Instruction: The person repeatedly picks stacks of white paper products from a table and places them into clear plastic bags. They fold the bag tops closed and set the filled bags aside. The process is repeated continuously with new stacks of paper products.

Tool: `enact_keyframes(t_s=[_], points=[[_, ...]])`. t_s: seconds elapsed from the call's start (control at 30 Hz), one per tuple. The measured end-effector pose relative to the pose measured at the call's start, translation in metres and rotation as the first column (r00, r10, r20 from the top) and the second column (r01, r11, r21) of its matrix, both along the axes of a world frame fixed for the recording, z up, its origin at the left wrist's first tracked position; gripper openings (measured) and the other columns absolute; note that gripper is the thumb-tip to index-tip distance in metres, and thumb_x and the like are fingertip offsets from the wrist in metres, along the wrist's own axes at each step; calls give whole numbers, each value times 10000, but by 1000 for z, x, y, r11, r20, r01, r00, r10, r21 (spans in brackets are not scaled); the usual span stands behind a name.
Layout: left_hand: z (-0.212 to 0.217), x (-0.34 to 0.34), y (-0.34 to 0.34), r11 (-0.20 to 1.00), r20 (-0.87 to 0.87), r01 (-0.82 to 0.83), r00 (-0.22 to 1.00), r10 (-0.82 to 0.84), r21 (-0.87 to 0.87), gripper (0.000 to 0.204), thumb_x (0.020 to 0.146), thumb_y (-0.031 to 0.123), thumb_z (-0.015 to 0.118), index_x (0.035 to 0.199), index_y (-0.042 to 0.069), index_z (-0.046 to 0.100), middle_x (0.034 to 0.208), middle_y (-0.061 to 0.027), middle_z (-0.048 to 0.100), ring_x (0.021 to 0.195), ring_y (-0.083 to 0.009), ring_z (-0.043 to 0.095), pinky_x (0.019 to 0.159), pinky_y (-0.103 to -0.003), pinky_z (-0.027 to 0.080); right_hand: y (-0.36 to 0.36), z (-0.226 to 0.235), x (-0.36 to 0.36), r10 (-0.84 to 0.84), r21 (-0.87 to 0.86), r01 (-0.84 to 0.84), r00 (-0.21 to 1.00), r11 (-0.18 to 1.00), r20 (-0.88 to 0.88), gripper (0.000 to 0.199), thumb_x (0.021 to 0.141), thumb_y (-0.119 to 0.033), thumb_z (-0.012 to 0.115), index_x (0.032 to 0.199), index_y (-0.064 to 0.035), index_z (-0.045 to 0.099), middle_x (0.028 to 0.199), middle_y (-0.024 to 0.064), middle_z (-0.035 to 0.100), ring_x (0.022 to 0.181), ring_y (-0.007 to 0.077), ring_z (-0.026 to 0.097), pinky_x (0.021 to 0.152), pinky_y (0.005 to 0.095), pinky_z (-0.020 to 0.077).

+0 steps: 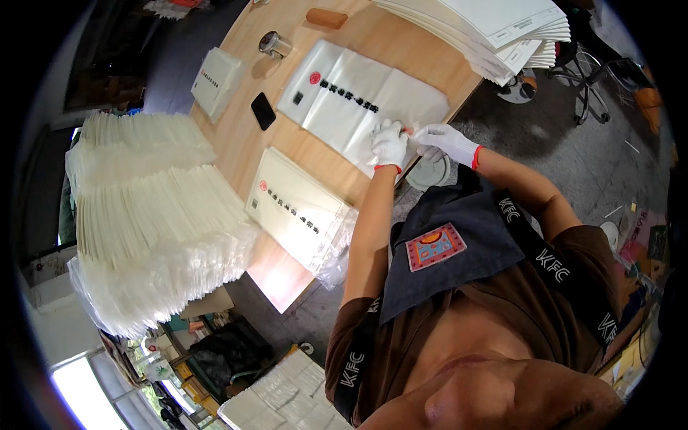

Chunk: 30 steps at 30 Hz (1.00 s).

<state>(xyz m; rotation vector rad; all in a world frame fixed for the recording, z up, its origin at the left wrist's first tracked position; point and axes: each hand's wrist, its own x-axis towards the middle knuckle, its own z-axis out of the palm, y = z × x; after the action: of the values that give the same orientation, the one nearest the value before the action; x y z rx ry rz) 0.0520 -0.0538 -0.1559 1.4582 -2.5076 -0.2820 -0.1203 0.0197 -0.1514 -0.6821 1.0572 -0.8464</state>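
Observation:
Clear plastic bags (358, 89) with dark lettering and a red round mark lie flat on the wooden table in front of me. Both my hands wear white gloves with red cuffs. At the bags' near right end, my left hand (389, 143) is closed, its fingers curled on the plastic. My right hand (446, 141) is right beside it at the table edge, fingers bent together on the loose end of the plastic bag. Bare fingertips show between the two hands. To the left of my left forearm lies a stack of printed cream sheets (294, 204) in clear plastic.
Tall piles of bagged white sheets (150, 201) stand at the left. On the table are a black phone (263, 111), a metal-and-glass cup (275, 45), a brown block (327, 18), a small sheet stack (217, 82) and large white board sheets (502, 25). A wheeled chair (591, 86) stands at far right.

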Motion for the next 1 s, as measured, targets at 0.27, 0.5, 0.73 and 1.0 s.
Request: enact_keyframes(t_s=[0.27, 0.5, 0.73, 1.0], points=[[-1, 21, -23, 962, -356, 54, 933, 47, 268, 180, 819, 243, 546, 838, 68, 587, 910, -138, 586, 884, -325, 562, 779, -402, 451, -28, 26, 18, -75, -38, 68, 975, 997, -210, 406, 882, -400, 555, 1088, -54, 610, 951, 107, 644, 746, 173, 622, 620, 289, 508], [104, 31, -47, 841, -870, 275, -29, 492, 466, 130, 876, 82, 573, 992, 70, 515, 781, -32, 582, 666, -114, 552, 557, -243, 439, -73, -53, -32, -59, -237, -340, 460, 910, -886, 420, 871, -419, 468, 963, -50, 647, 958, 216, 633, 913, 350, 608, 811, 426, 466], [124, -19, -12, 986, -590, 55, 806, 48, 155, 147, 831, 35, 556, 968, 87, 553, 775, -71, 601, 639, -182, 577, 551, -321, 470, -63, 39, 3, -439, -637, -506, 463, 582, -770, 353, 923, -302, 472, 1055, -15, 629, 950, 154, 645, 929, 272, 608, 820, 361, 446], [125, -59, 86, 919, -494, 369, 830, -258, 141, 218, 791, 41, 555, 999, 100, 583, 849, -156, 623, 761, -293, 628, 659, -378, 488, -10, 32, -11, -351, -747, -374, 708, 549, -613, 216, 870, -234, 531, 1029, -111, 609, 856, 108, 626, 827, 259, 617, 726, 368, 485]])
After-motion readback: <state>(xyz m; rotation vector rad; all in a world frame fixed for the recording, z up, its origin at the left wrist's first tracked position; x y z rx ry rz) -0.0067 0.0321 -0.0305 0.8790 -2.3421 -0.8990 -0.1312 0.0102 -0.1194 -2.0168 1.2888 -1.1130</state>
